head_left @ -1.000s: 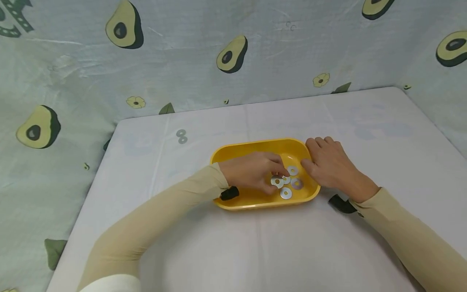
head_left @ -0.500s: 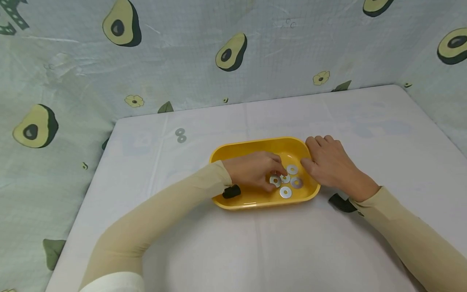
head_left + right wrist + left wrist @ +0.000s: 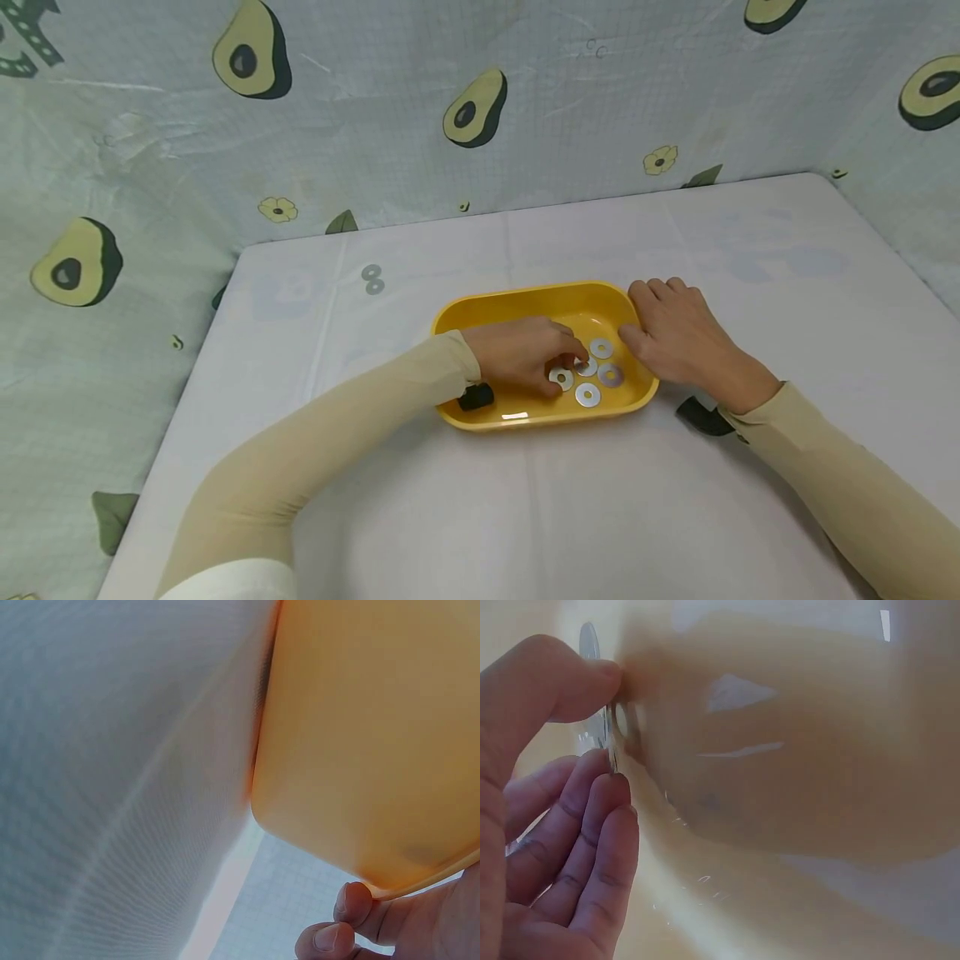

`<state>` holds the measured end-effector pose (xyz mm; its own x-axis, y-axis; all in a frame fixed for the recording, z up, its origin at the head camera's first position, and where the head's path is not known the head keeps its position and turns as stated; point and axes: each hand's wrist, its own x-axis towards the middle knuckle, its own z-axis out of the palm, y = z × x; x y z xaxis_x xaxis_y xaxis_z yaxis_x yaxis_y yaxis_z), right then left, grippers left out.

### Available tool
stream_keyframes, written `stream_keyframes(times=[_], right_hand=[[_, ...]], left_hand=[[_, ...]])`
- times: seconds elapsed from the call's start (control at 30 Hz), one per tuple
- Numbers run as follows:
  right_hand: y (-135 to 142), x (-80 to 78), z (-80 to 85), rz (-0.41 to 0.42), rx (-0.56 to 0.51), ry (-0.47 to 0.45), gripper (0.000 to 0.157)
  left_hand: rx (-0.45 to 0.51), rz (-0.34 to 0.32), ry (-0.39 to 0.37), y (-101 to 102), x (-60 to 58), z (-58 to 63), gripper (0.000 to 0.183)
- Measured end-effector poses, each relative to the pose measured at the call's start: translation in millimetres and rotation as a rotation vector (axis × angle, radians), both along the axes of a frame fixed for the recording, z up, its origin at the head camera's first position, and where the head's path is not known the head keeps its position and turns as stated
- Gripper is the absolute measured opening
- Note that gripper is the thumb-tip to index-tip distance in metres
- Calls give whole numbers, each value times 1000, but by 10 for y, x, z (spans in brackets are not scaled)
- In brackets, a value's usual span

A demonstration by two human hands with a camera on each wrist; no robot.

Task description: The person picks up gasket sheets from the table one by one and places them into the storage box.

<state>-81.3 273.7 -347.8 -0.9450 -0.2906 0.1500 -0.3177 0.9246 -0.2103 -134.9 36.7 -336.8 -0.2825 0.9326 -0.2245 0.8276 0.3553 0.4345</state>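
Note:
A yellow tray (image 3: 517, 422) holds several flat metal washers, grouped toward its right half. My left hand (image 3: 525, 354) reaches down into it, thumb and fingers curled round one washer (image 3: 561, 379). In the left wrist view that washer (image 3: 613, 742) appears nearly edge-on between thumb and fingertips. Just right of the fingers lie another washer (image 3: 588, 395) and a purplish one (image 3: 611, 375). My right hand (image 3: 671, 337) grips the tray's right end, thumb at the rim. Seen from the right wrist, fingertips (image 3: 354, 904) curl beneath the lip of the tray.
A white cloth (image 3: 465, 508) covers the table. Two grey rings (image 3: 372, 280) lie touching, far left of the tray. Behind the table hangs an avocado-print sheet (image 3: 375, 108). A black wrist piece (image 3: 703, 417) sits below the right wrist.
The washer at my left thumb has shifted slightly left, along with the hand, away from the other washers. The right hand and tray have stayed put.

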Motion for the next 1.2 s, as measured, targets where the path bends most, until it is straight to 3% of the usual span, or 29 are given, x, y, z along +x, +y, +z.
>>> stream_keyframes(times=[0.37,0.9,1.03,1.2], right_hand=[[-18,4,37,0,-2,-8,15],[-33,10,55,-4,4,-29,17],[-33,13,48,-14,8,-54,20],[-44,7,46,-29,18,-75,22]], left_hand=[[0,62,-89,-15,-23,1,34],[-24,56,-69,-17,-34,39,37],[-20,68,-57,-35,-37,103,40],[25,119,-58,-113,-63,305,41]])
